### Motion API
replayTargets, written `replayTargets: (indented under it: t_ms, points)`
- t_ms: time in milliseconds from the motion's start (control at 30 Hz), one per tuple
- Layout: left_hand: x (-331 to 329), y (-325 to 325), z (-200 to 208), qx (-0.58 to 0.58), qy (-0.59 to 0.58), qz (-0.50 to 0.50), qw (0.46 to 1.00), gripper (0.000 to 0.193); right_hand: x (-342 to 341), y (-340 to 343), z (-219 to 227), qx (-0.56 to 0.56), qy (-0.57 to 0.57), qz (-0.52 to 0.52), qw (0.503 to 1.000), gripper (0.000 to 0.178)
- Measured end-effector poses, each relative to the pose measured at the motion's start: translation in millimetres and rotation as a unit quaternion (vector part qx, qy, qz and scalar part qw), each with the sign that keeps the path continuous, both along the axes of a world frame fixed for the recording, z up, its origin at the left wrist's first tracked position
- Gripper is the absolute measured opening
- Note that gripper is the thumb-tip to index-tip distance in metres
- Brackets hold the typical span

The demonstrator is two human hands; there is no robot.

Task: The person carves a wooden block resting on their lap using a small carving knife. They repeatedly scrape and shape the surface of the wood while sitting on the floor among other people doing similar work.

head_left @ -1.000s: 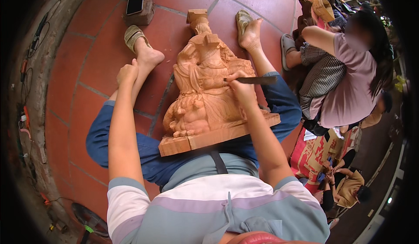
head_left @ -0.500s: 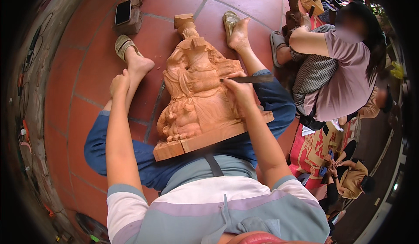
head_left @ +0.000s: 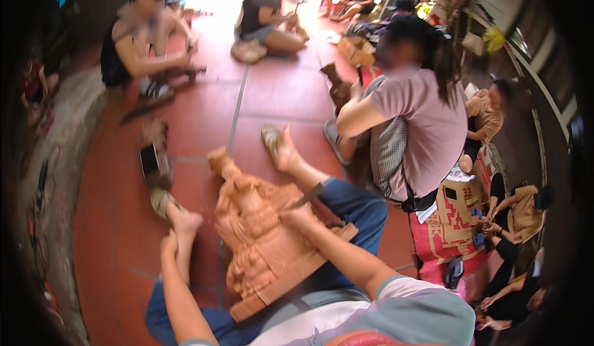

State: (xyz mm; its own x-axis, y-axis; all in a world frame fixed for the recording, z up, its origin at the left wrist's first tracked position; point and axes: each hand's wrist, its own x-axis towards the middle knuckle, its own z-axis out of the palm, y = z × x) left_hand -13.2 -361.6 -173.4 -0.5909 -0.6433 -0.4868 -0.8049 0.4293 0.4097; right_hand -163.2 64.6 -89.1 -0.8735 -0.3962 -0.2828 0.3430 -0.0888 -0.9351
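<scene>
A carved wooden figure (head_left: pixel 257 222) leans between my legs, its broad base toward my lap and its narrow top pointing away from me. My right hand (head_left: pixel 299 217) rests at the figure's right side, closed around a flat dark carving tool (head_left: pixel 309 196) whose blade sticks out up and to the right. Whether its edge touches the wood I cannot tell. My left hand (head_left: pixel 168 245) is wrapped round my left lower leg (head_left: pixel 185 233), just above the ankle, away from the figure.
A phone (head_left: pixel 148 160) lies on a brown block (head_left: pixel 159 137) beyond my left foot. Close on the right crouches a person in a pink shirt (head_left: pixel 427 111). Others sit farther off on the red tiled floor (head_left: pixel 278 92) and on red-patterned cardboard (head_left: pixel 445 234).
The view has tilted up and turned rightward, so more people and floor show. My right hand still holds the tool at the figure's side, and my left stays on my leg.
</scene>
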Motion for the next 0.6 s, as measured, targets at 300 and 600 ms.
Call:
replayTargets:
  t_ms: [300,600]
  points:
    - [2.8,46.8,66.9,-0.106,-0.052,0.024,0.993,0.063,17.0,-5.1,44.3,0.144,0.009,-0.048,0.988,0.006]
    - [8.4,49.3,69.3,-0.122,-0.054,0.000,0.991,0.062,42.1,15.2,44.3,0.219,0.309,-0.088,0.921,0.014]
